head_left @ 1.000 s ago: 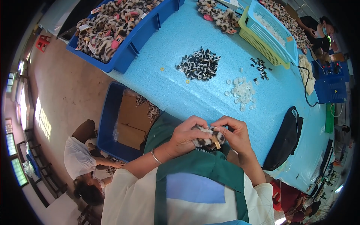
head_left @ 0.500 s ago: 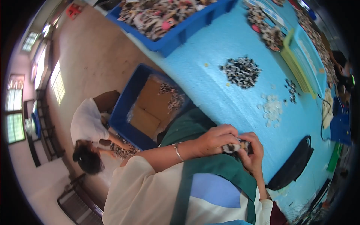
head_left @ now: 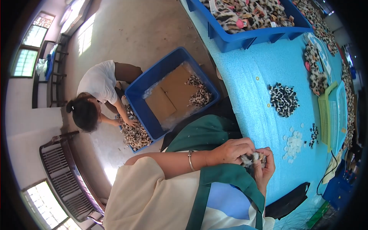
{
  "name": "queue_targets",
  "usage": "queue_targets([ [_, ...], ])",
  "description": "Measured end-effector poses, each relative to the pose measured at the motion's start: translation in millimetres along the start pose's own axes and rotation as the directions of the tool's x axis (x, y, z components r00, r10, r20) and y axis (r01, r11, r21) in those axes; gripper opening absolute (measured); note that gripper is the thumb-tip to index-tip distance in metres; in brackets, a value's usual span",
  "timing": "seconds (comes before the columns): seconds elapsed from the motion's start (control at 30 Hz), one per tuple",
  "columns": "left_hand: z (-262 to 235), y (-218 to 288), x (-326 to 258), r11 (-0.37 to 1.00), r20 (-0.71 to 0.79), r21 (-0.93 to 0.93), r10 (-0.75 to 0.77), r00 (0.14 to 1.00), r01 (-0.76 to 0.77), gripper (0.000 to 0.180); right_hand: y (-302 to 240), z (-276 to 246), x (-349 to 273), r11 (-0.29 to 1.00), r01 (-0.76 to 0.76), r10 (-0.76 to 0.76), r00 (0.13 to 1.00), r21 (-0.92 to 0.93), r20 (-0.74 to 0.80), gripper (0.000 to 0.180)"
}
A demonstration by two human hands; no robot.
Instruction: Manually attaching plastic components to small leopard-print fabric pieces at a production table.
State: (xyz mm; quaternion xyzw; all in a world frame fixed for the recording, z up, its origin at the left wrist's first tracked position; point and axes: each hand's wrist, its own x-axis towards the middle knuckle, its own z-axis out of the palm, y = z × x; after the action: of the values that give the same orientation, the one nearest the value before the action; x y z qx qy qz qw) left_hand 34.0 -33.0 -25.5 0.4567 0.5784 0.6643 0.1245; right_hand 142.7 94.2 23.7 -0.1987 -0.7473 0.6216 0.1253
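Note:
My left hand, with a bracelet at the wrist, and my right hand meet close to my body at the edge of the blue table. Between them they pinch a small piece of furry plush, spotted black, white and brown. Fingers of both hands are bent around it and hide much of it. Beyond my hands on the table lie a heap of small black-and-white parts, a scatter of pale translucent discs and a small cluster of black pieces.
A blue bin full of plush pieces stands at the table's far side. Green and blue baskets and a black pouch are to the right. On the floor at left, a person bends over plush beside a large blue crate.
The whole view has turned and shifted, so the table, bins and floor sit differently in the picture. Both hands still grip the plush piece, with slightly changed fingers.

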Motion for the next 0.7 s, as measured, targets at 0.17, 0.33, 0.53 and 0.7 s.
queue_targets([
  [0.17, -5, 11, -7, 0.999, -0.09, -0.009, -0.036, 0.995, 0.035, 0.022, 1, 6, 9, 0.996, 0.087, -0.086, 0.992, 0.001, 0.096, 0.018],
  [0.33, -9, 16, -12, 0.994, -0.127, -0.078, -0.082, 0.988, 0.073, 0.019, 6, 15, 5, 0.988, 0.156, -0.156, 0.986, 0.0, 0.064, 0.009],
  [0.53, -34, 17, -13, 0.865, -0.136, -0.356, -0.423, 0.896, 0.355, 0.012, -6, 19, 25, 0.973, -0.07, 0.017, 0.973, 0.221, 0.231, 0.021],
  [0.7, -49, 16, -12, 0.709, -0.033, -0.538, -0.558, 0.829, 0.456, 0.012, -5, 32, 4, 0.944, -0.176, 0.147, 0.982, 0.279, 0.121, 0.018],
])
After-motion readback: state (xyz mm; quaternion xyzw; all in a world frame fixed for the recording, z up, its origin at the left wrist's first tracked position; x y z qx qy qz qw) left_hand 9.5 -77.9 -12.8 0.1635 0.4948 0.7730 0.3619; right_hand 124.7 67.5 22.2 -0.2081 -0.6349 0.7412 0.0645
